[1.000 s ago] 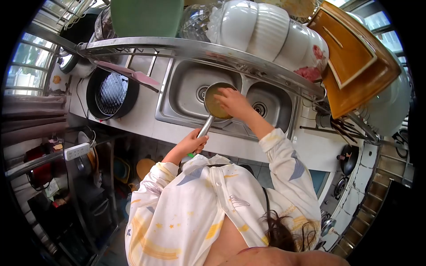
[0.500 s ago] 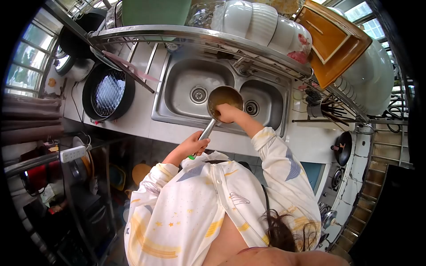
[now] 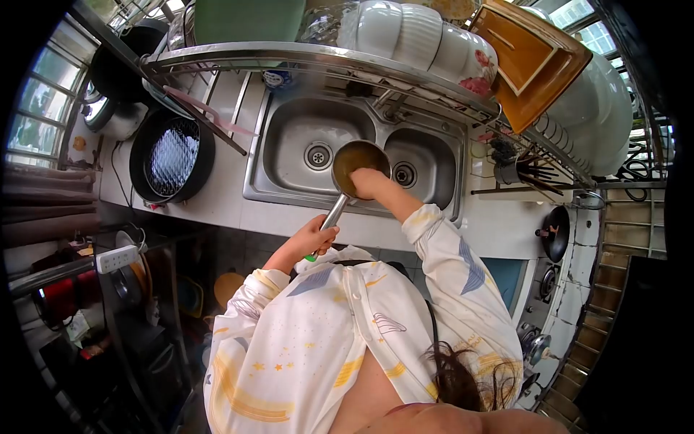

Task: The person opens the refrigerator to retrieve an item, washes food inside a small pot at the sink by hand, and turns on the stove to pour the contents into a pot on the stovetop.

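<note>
Clamped on the handle (image 3: 337, 210), the left fingers (image 3: 327, 233) could let the long-handled pan (image 3: 347, 158) beyond them tip if the right fingers (image 3: 358, 179), whose grip I cannot tell, press hard.

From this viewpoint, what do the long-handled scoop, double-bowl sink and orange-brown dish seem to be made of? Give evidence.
Long-handled scoop: apparently polished metal, perhaps stainless steel; its handle shines silver.
Double-bowl sink: probably stainless steel, satin-finished; grey with soft, blurred highlights.
Orange-brown dish: perhaps glazed ceramic, as its surface looks smooth and glossy, though plastic is possible.
</note>
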`<action>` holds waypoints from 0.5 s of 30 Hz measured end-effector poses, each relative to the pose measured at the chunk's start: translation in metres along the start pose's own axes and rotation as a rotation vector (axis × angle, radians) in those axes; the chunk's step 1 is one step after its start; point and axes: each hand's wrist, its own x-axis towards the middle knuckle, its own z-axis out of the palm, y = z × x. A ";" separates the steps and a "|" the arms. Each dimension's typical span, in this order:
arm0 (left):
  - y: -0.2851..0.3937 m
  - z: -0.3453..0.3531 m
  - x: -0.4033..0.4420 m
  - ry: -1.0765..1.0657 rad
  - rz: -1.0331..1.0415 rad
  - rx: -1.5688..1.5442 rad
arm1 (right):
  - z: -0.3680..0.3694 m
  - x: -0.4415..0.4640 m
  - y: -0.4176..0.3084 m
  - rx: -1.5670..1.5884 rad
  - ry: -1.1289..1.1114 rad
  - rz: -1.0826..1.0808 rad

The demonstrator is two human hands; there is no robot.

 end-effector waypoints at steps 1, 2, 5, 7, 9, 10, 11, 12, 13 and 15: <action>0.000 0.001 0.000 0.000 0.000 -0.001 | -0.003 -0.001 -0.003 0.118 0.037 -0.110; 0.001 0.002 -0.002 0.004 0.003 -0.001 | -0.006 -0.003 -0.007 0.237 0.074 -0.221; 0.001 0.002 -0.002 0.001 0.005 -0.010 | -0.030 -0.017 -0.020 0.034 0.379 -0.243; 0.001 0.001 -0.001 -0.006 0.004 -0.019 | -0.030 -0.011 -0.013 -0.065 0.408 -0.202; 0.002 0.000 0.000 -0.009 -0.003 -0.023 | -0.022 0.000 -0.003 -0.146 0.431 -0.109; 0.002 0.000 0.000 -0.011 -0.005 -0.021 | -0.019 0.001 -0.002 -0.144 0.431 -0.106; 0.002 0.000 0.001 -0.008 -0.006 -0.020 | -0.017 0.003 0.000 -0.107 0.321 -0.025; 0.002 0.000 0.001 -0.004 -0.007 -0.019 | -0.015 0.005 0.002 -0.069 0.211 0.056; 0.002 0.000 0.001 -0.005 -0.008 -0.018 | -0.017 0.003 0.000 -0.068 0.210 0.057; 0.000 -0.001 0.001 -0.013 0.008 -0.017 | -0.021 0.001 -0.006 0.106 -0.138 0.014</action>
